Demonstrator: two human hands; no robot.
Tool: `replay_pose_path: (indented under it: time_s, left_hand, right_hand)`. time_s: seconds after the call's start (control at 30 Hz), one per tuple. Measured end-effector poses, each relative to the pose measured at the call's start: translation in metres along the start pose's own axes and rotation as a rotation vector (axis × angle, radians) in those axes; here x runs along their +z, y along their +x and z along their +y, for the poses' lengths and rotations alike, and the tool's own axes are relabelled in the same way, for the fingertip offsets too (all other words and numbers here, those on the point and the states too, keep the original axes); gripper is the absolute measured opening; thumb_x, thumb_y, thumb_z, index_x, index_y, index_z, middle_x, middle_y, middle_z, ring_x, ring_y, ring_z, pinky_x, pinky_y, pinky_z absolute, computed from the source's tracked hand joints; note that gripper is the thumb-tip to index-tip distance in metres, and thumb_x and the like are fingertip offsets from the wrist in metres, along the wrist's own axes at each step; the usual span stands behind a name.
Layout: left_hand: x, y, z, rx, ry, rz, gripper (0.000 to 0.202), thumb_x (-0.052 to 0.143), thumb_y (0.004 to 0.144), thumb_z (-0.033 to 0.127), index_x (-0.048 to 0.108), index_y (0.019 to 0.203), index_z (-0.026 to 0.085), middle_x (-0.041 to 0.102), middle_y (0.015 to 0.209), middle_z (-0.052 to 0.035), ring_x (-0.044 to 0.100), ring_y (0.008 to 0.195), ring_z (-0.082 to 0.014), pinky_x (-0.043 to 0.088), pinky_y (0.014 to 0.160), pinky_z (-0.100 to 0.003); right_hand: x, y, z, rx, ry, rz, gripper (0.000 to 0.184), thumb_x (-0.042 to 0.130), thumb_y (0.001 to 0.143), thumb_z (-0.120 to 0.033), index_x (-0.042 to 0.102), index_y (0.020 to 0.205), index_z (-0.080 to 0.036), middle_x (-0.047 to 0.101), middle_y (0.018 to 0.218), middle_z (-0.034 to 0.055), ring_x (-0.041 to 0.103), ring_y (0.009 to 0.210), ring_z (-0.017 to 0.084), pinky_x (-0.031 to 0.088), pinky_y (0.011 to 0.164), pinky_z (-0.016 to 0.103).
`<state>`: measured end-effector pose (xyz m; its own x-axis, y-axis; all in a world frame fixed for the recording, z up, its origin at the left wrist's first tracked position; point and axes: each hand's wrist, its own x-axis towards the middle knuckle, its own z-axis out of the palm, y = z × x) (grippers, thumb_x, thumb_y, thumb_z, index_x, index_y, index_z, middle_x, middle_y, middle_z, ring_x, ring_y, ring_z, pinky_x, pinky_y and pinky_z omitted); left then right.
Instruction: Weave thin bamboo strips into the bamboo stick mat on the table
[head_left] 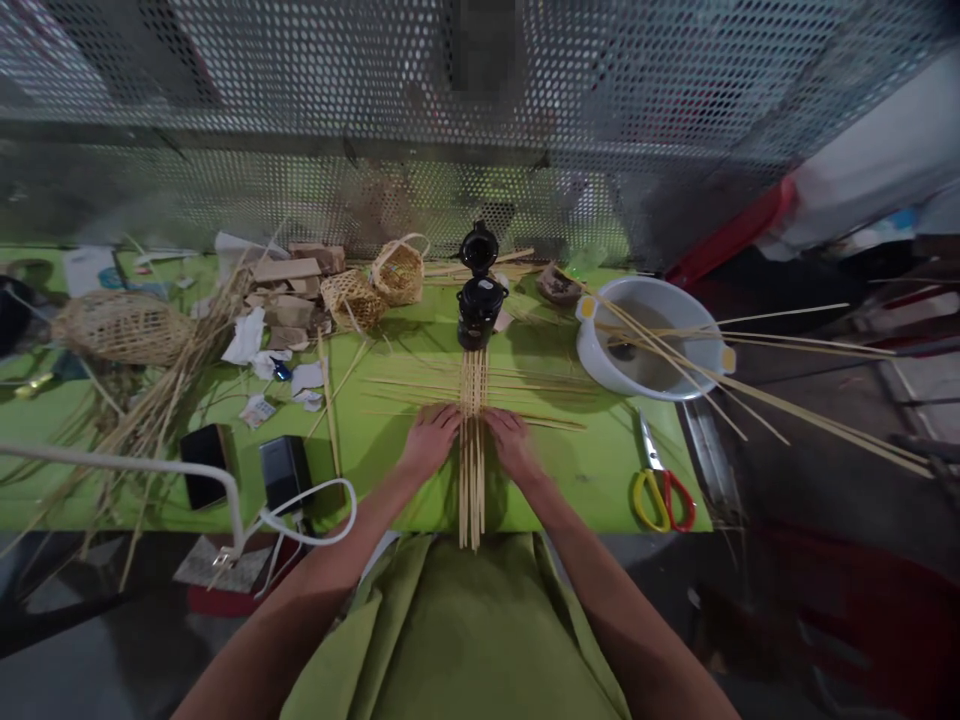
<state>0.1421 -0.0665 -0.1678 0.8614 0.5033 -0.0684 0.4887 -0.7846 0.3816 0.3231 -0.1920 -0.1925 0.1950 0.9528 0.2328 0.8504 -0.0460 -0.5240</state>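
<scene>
A bundle of thin bamboo strips [472, 440] lies lengthwise on the green table [600, 470], running from a black jar [478, 310] toward me. Thinner strips [525, 395] cross it sideways. My left hand [431, 440] rests flat on the table at the left of the bundle, fingers stretched and touching the strips. My right hand [514, 445] lies flat on the right side, fingers spread on the crossing strips.
A white basin [649, 340] with long strips across it stands at the right; red and yellow scissors [660, 490] lie near the front edge. Small woven baskets [375, 280], wood blocks, a larger basket [120, 325], loose strips, two dark devices and a white cable are at the left.
</scene>
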Motion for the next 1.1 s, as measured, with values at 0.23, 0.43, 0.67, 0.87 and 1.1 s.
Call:
replay_pose_path:
  time_s: [0.23, 0.43, 0.67, 0.87, 1.1]
  left_hand:
    - [0.006, -0.016, -0.004, 0.19, 0.115, -0.098, 0.049, 0.038, 0.103, 0.029, 0.047, 0.151, 0.029, 0.048, 0.157, -0.0032, 0.038, 0.148, -0.0237, 0.015, 0.126, -0.056]
    - [0.008, -0.012, -0.011, 0.22, 0.125, -0.109, 0.044, 0.037, 0.105, 0.031, 0.054, 0.145, 0.029, 0.053, 0.152, -0.0025, 0.044, 0.144, -0.0237, 0.015, 0.126, -0.058]
    - [0.007, -0.016, -0.019, 0.237, 0.128, -0.102, 0.042, 0.039, 0.105, 0.031, 0.055, 0.143, 0.029, 0.054, 0.151, -0.0033, 0.044, 0.144, -0.024, 0.016, 0.125, -0.057]
    - [0.0, -0.021, -0.005, 0.179, 0.096, -0.113, 0.04, 0.041, 0.103, 0.03, 0.057, 0.139, 0.021, 0.054, 0.15, -0.0088, 0.045, 0.143, -0.0249, 0.021, 0.125, -0.055]
    - [-0.002, -0.019, 0.023, 0.066, 0.047, -0.066, 0.044, 0.036, 0.105, 0.032, 0.051, 0.144, 0.018, 0.054, 0.151, -0.0093, 0.046, 0.141, -0.0236, 0.027, 0.124, -0.05]
  right_hand:
    - [-0.002, -0.019, -0.01, 0.012, -0.201, -0.213, 0.055, 0.046, 0.094, -0.008, 0.053, 0.148, -0.019, 0.056, 0.15, 0.0103, 0.049, 0.138, 0.026, 0.033, 0.12, 0.046]
    - [0.001, -0.021, -0.002, -0.017, -0.247, -0.226, 0.054, 0.046, 0.095, -0.008, 0.054, 0.147, -0.021, 0.054, 0.152, 0.0073, 0.046, 0.141, 0.026, 0.029, 0.121, 0.046]
    - [-0.009, -0.008, -0.01, -0.001, -0.229, -0.214, 0.039, 0.049, 0.099, -0.015, 0.064, 0.135, -0.02, 0.064, 0.141, 0.0079, 0.055, 0.129, 0.026, 0.036, 0.113, 0.042]
    - [-0.018, 0.043, -0.028, 0.28, -0.268, -0.252, 0.026, 0.048, 0.103, -0.025, 0.071, 0.114, -0.019, 0.075, 0.11, 0.0091, 0.065, 0.102, 0.023, 0.045, 0.09, 0.034]
    - [-0.001, 0.079, -0.031, 0.369, -0.311, -0.32, 0.029, 0.041, 0.095, -0.003, 0.069, 0.102, -0.01, 0.069, 0.107, 0.019, 0.065, 0.092, 0.026, 0.046, 0.078, 0.035]
